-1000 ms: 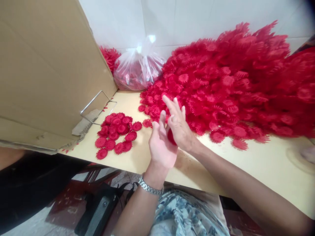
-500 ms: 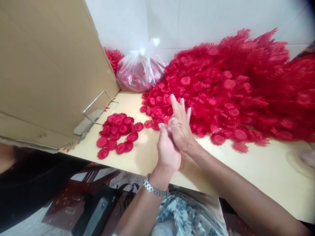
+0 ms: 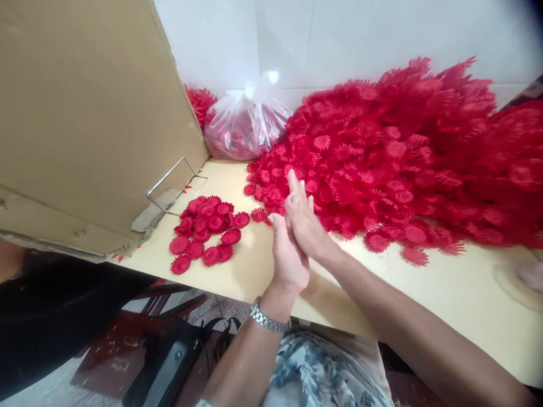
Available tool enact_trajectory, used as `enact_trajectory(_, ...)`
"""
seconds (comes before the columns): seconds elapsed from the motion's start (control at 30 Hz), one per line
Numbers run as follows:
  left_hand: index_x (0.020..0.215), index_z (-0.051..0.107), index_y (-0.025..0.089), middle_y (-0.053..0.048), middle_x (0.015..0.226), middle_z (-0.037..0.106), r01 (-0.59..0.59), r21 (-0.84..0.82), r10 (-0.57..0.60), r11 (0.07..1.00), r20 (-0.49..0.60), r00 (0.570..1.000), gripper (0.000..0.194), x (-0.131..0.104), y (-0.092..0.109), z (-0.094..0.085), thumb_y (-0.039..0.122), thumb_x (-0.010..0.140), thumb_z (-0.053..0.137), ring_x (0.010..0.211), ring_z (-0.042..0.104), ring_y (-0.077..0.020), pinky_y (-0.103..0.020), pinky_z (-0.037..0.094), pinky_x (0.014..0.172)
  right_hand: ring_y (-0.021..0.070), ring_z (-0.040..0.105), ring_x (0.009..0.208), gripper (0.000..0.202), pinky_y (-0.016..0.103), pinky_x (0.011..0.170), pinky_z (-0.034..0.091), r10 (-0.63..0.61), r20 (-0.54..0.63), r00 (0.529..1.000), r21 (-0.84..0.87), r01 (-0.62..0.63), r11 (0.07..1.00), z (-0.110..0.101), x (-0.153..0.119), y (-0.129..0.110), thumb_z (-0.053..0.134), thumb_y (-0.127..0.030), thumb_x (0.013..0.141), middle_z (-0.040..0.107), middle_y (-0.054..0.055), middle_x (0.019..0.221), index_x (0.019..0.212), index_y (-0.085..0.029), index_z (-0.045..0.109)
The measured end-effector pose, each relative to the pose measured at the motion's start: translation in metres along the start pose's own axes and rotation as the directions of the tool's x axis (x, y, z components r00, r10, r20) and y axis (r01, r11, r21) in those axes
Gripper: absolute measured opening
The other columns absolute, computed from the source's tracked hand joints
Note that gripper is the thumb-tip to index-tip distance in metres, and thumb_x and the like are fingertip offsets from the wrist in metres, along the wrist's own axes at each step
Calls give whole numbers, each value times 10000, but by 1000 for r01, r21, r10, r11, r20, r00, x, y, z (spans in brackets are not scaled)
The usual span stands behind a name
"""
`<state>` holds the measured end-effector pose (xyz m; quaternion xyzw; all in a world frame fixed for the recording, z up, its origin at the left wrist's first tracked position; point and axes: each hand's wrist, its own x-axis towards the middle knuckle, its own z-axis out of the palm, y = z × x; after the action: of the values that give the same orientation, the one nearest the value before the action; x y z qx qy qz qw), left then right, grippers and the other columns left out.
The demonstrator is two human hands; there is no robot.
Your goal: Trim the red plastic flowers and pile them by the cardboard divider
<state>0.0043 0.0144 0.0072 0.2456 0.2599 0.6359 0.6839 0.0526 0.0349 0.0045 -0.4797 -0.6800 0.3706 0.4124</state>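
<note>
My left hand and my right hand are pressed palm to palm above the table's front part. The right hand's fingers are stretched out, pointing away from me. Of the left hand I see the raised thumb and the heel of the palm; its fingers are hidden behind the right hand. Whether anything lies between the palms is hidden. Left of my hands sits a small cluster of red, toothed, flower-like discs. A large heap of similar red pieces spreads behind and to the right.
A knotted clear plastic bag with red pieces stands by the wall. A big cardboard sheet rises at the left, with a bent metal wire frame at its foot. The pale table ends close to my lap. A person's dark clothing shows at lower left.
My right hand has slid slightly over the left, and its fingers have drawn closer together. The view has shifted a little; the red pieces lie as before.
</note>
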Motion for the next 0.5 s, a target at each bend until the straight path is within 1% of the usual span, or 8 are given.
enact_trajectory(0.03,1283,474,368,59,1406,432,-10,6,10,1000,-23,1000,589,1,2,-1,623,855,158,1377,214,-186,-371,298,1084,198,-85,1394,710,513,1113,-111,-18,24,1000,7,18,1000,3,-5,0,99,-666,852,-14,-65,1522,1455,-305,-4)
enact_trajectory(0.1,1288,447,414,87,1426,398,-9,27,11,1000,-66,998,572,5,7,-5,636,846,160,1383,187,-177,-365,301,1080,190,-69,1398,707,484,1135,-69,-83,89,993,9,83,997,8,-15,-3,117,-646,865,-51,-59,1520,1454,-289,-44)
enact_trajectory(0.13,1289,439,427,95,1432,385,-2,40,5,999,-71,997,571,5,8,-6,646,839,165,1384,185,-176,-360,303,1077,191,-58,1399,714,474,1143,-46,-101,104,989,9,101,995,9,-17,-4,114,-645,865,-63,-55,1519,1454,-280,-58)
enact_trajectory(0.2,1297,434,421,90,1438,377,10,58,-7,998,-45,999,590,5,8,-6,660,829,166,1380,202,-181,-353,300,1076,200,-54,1400,734,477,1143,-37,-83,79,993,-2,83,997,8,-12,-5,111,-655,857,-71,-50,1520,1455,-267,-66)
enact_trajectory(0.3,1315,428,385,71,1433,391,-11,70,10,997,13,1000,664,1,2,-2,686,810,119,1382,194,-187,-359,261,1096,205,-111,1390,738,501,1120,-98,-13,-33,999,-10,12,1000,2,5,-4,105,-665,850,-92,-62,1518,1456,-274,-48)
enact_trajectory(0.37,1321,412,398,87,1430,391,-35,94,32,995,26,999,665,-1,1,-2,693,804,115,1392,152,-181,-363,227,1110,203,-118,1388,701,510,1113,-104,-14,-37,999,-3,14,1000,1,5,-5,83,-656,857,-88,-80,1518,1451,-309,-52)
enact_trajectory(0.43,1328,383,424,113,1437,373,-45,120,43,992,20,999,632,-1,2,-5,685,813,126,1399,107,-175,-376,191,1120,208,-74,1395,682,515,1124,-59,-72,24,997,-13,72,997,6,-6,-8,62,-656,856,-61,-84,1522,1442,-337,-81)
enact_trajectory(0.5,1336,363,430,121,1445,355,5,155,-3,988,-14,1000,630,0,5,-7,686,814,120,1401,85,-179,-390,165,1123,220,-34,1400,721,522,1132,-1,-158,69,985,-59,162,985,10,-14,-9,34,-689,829,-29,-69,1528,1441,-329,-95)
